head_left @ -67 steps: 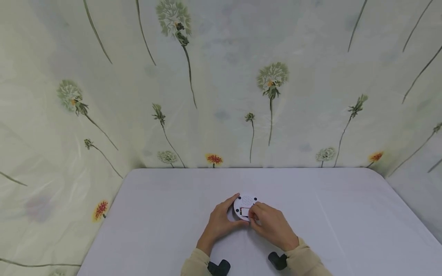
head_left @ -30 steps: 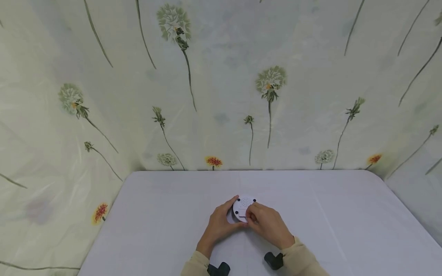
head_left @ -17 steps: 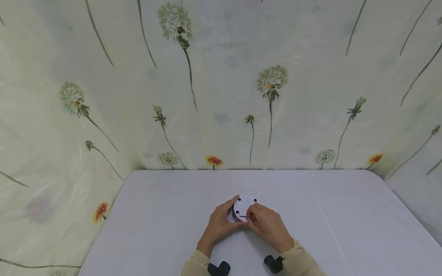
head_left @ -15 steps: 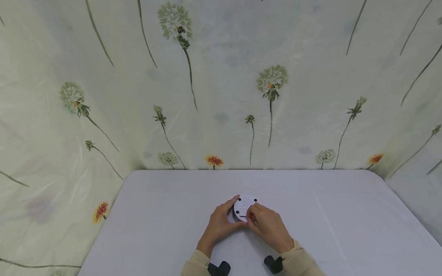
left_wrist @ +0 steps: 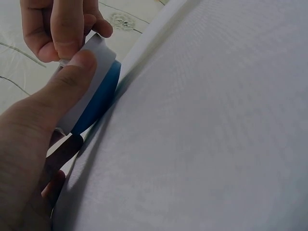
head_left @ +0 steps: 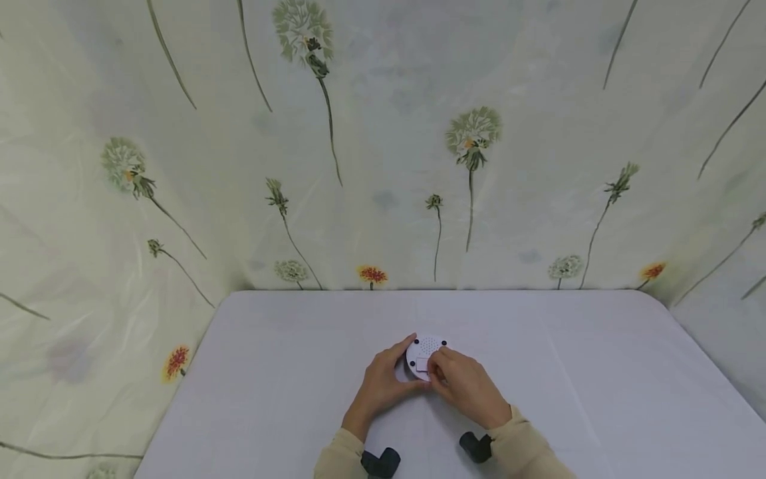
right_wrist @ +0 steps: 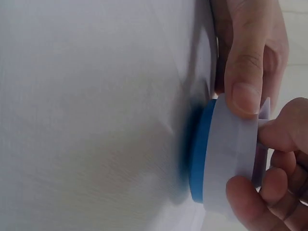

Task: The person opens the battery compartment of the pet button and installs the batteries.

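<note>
A round white device [head_left: 428,346] with a blue underside [right_wrist: 202,151] lies back-up on the table, its perforated grille and black feet showing. My left hand [head_left: 382,382] grips it by the rim, thumb at the near side and fingers round the far left. On its back is a small rectangular battery cover [head_left: 421,364], which stands slightly raised from the back in the right wrist view. My right hand [head_left: 469,387], fingers curled, pinches the cover at its right side. One right fingertip touches the white rim [right_wrist: 228,159]. The right fingers hide part of the cover.
A white cloth covers the table [head_left: 287,359], whose back edge meets a curtain [head_left: 383,146] printed with dandelions. Black wrist mounts [head_left: 381,462] sit by both beige sleeves.
About two seconds ago a dark and red edge of the compartment showed beside the cover; now the cover hides it. Both hands keep nearly the same place, the right fingers shifting slightly.
</note>
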Available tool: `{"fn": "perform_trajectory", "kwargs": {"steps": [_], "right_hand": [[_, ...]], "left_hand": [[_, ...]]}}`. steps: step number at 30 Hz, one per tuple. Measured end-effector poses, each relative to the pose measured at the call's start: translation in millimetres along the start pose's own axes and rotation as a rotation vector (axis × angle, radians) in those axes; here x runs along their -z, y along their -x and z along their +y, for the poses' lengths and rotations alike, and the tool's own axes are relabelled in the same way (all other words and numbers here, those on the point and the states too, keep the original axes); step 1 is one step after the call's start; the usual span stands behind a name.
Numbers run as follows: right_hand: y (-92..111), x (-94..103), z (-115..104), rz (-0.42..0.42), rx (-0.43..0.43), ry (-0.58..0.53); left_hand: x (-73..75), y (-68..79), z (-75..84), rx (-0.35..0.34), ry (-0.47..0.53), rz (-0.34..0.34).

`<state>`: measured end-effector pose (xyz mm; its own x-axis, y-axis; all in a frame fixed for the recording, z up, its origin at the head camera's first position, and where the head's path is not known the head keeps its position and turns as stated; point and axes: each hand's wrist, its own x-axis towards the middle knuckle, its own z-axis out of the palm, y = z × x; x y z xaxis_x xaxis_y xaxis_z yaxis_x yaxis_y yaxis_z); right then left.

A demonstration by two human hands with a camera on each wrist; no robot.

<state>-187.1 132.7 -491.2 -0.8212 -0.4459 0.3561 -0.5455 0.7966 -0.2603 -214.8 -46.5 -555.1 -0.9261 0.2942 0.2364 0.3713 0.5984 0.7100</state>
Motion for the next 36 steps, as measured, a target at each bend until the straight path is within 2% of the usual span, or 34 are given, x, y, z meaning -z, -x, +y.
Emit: {"fn": "perform_trajectory", "kwargs": {"steps": [6,10,16,26,31,36], "right_hand": [[-2.8,4.2,-0.8,-0.009,0.039,0.047],[-5.1,6.0,-2.8,-0.001,0.053,0.097],[-4.9,5.3,-6.7,0.008,0.035,0.169],[-1.4,0.5,-9.2,0.061,0.015,0.193],[-4.3,1.8,-7.8,0.061,0.045,0.192],[-8.5,4.5,-5.8,0.082,0.11,0.193]], "left_hand": [[-0.6,-0.8,-0.3,0.016,0.009,-0.015],[0.4,-0.7,0.3,0.002,0.011,-0.008],[1.1,-0.1,-0.2,-0.011,-0.007,0.001],[1.3,0.7,-0.1,-0.011,-0.017,0.005],[1.4,0.3,-0.3,-0.001,-0.009,-0.004],[2.7,-0.6,0.3,-0.002,-0.006,-0.006]]}}
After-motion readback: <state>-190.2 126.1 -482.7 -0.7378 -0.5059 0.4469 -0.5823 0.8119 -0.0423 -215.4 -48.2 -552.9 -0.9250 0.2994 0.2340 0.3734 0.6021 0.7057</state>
